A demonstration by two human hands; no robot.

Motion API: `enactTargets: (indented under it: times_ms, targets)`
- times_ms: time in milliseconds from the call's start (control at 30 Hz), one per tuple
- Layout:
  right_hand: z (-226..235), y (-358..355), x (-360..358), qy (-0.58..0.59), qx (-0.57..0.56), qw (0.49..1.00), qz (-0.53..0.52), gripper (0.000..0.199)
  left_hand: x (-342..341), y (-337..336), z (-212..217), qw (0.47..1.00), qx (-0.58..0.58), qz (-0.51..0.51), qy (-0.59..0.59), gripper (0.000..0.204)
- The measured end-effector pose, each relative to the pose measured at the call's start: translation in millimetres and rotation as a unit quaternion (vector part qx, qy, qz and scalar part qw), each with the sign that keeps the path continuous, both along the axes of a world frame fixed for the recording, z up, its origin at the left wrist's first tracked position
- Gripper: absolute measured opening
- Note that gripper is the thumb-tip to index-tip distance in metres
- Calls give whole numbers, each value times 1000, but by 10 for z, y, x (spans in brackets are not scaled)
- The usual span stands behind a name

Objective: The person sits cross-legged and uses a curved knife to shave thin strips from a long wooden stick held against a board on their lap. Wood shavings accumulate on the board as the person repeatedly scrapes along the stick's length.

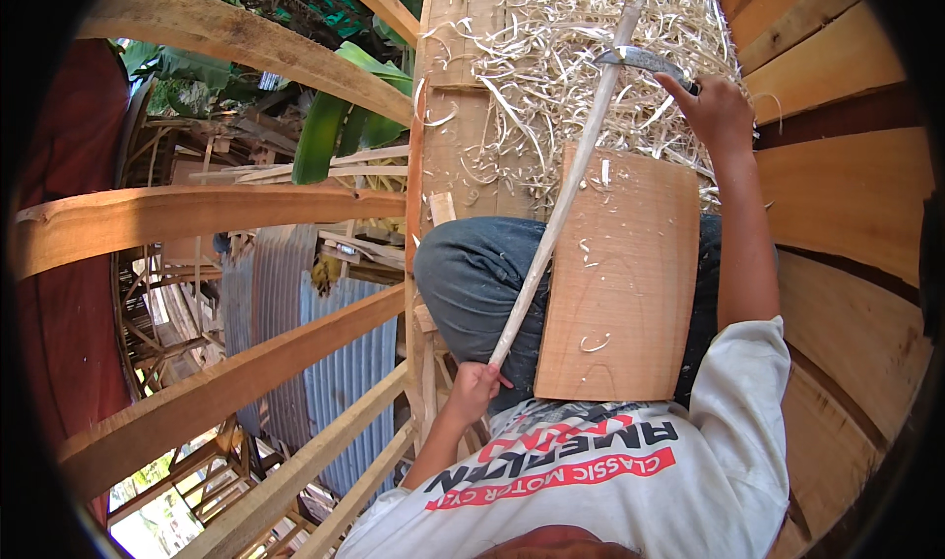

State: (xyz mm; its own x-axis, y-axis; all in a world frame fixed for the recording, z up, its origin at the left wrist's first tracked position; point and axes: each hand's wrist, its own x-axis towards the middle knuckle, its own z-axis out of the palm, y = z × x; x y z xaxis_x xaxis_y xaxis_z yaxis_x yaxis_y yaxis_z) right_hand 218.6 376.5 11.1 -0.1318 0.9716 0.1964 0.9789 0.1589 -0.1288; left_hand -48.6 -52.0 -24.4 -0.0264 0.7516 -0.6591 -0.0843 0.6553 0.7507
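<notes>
My left hand (475, 394) is closed round the lower end of a long, pale, peeled wooden stick (573, 177). The stick slants up and away to the right, over my left knee and past the far edge of the picture. My right hand (717, 113) grips a knife (645, 59) with a curved metal blade. Its thumb points toward the stick, and most of the handle is hidden in the fist. The blade lies across the far part of the stick. A flat wooden board (625, 283) rests on my lap, just right of the stick, with a few shavings on it.
Curled wood shavings (532, 87) heap over the plank floor (453, 155) ahead of me. A plank wall (847, 195) stands close on my right. On the left run open wooden rails (217, 219), with corrugated sheets (345, 362) and banana leaves (325, 131) beyond.
</notes>
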Motion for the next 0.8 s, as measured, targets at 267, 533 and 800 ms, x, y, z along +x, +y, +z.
enactTargets:
  times_ms: [267,533,800]
  targets:
    - [96,451,-62,75,-74,991,-80,92,40,51,69,998,-33,43,-18,64]
    - [357,332,753,148,-90,972,-161,76,-149,54,2,998,-41,-43,-30,66]
    - [-223,-868,1007,617,-182,762,-81,18,-215,68,35,995,-71,-64,-37,77]
